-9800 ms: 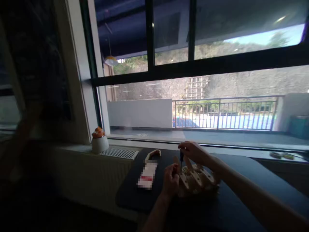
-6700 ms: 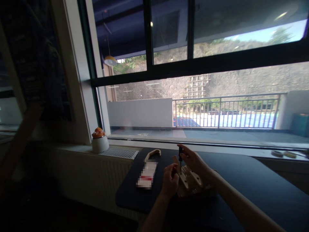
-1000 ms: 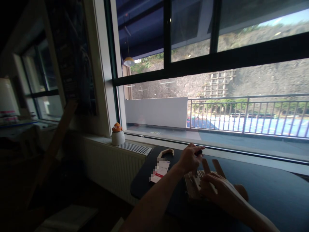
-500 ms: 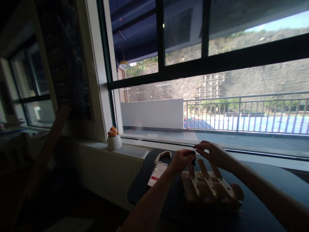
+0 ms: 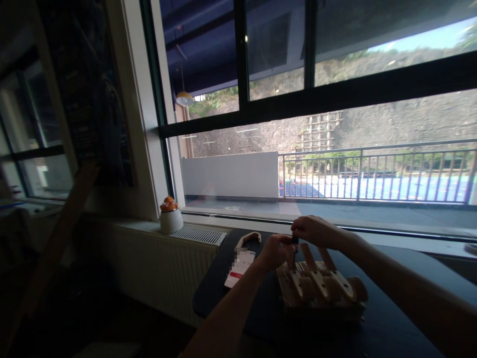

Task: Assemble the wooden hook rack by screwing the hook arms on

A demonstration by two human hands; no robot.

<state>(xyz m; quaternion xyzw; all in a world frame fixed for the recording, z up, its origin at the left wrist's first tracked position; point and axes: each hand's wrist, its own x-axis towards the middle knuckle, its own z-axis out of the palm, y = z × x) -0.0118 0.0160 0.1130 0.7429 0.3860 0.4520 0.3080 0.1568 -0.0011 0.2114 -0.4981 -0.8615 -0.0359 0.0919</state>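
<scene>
My left hand (image 5: pixel 276 251) is closed around a small black-handled screwdriver (image 5: pixel 295 240), held upright. Its thin shaft points down at the left one of three pale wooden hooks (image 5: pixel 297 284) on a ribbed wooden rack (image 5: pixel 286 293). From the right, my right hand (image 5: pixel 315 230) reaches over with bent fingers pinching the top of the handle. The rack lies on a dark table, its hooks pointing upward and toward me. The screwdriver's tip and the screw head are too small and dark to make out.
Left of the rack lies a lit phone (image 5: pixel 240 271) on the dark table (image 5: pixel 212 288). A loose curved wooden hook (image 5: pixel 250 238) rests behind it. A white pot (image 5: pixel 171 221) with an orange top stands on the radiator (image 5: pixel 186 258) by the window.
The fingers of my right hand have come down and closed onto the top of the screwdriver, where they were slightly apart from it. The view has shifted a little to the right.
</scene>
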